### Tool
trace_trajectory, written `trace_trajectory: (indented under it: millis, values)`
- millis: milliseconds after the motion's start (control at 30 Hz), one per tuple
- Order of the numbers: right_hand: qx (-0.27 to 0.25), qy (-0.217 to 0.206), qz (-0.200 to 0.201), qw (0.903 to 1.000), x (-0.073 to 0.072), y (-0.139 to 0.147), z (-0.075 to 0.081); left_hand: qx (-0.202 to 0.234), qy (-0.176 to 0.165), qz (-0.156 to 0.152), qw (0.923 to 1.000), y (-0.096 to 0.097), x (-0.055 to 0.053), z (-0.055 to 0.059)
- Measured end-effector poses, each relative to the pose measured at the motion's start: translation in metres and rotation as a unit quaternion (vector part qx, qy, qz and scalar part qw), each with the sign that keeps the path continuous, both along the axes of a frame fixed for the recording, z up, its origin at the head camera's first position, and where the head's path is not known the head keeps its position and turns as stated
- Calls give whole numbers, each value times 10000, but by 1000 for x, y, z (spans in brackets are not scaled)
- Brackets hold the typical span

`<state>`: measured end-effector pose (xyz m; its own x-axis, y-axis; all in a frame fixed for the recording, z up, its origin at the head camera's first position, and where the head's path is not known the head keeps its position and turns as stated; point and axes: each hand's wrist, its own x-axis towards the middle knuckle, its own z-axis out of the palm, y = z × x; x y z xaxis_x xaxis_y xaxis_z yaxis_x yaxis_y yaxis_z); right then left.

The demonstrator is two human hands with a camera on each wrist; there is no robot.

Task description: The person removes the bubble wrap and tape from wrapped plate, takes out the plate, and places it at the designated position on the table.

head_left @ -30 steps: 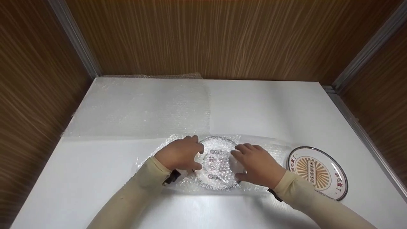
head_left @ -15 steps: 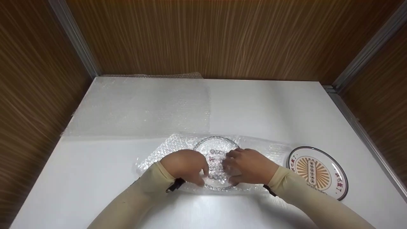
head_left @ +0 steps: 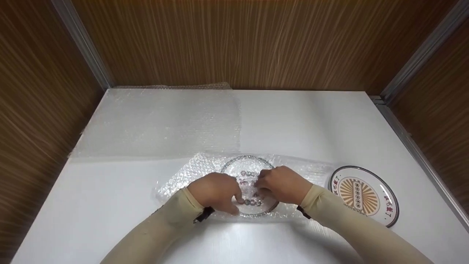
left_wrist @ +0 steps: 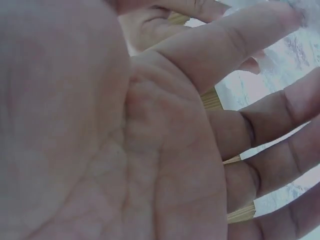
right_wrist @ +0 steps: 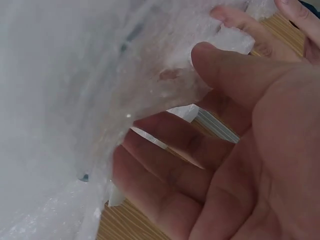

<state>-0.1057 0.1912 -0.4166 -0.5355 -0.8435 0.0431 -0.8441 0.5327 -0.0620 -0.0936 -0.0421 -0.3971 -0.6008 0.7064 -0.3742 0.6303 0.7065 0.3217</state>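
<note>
A round plate (head_left: pixel 253 163) with a dark rim and printed marks lies under clear bubble wrap (head_left: pixel 185 176) near the front of the table. My left hand (head_left: pixel 215 192) rests over the plate's left side. In the left wrist view its fingers (left_wrist: pixel 265 120) reach out over the wrap without curling round it. On the right side, my right hand (head_left: pixel 284 185) pinches an edge of the bubble wrap; in the right wrist view the thumb (right_wrist: pixel 225 70) lies on top and the other fingers are beneath. Parts of the plate are hidden by both hands.
A second plate (head_left: pixel 383 201) with a sunburst print lies to the right, partly behind the right sleeve (head_left: pixel 340 212). Flat sheets of bubble wrap (head_left: pixel 161 124) cover the back left of the white table (head_left: pixel 300 121). Wood-grain panels (head_left: pixel 234 44) enclose the back and sides.
My right hand has moved left over the plate and its fingers have closed on the wrap. The left hand has shifted slightly right and nearer. More of the plate's rim shows now.
</note>
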Motion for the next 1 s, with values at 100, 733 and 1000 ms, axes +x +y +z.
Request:
trace_trajectory:
  millis: [100, 733, 1000]
  values:
    - [52, -131, -29, 9999, -3, -2, 3, -29, -52, 148, 9999, 0, 0, 0]
    - [-140, -791, -696, 9943, -13, -6, 9, -332, 382, 529, 9973, 1, 2, 3]
    - [-82, -1234, -763, 9894, -13, -6, 15, -742, 582, 662, 9933, 7, 2, 3]
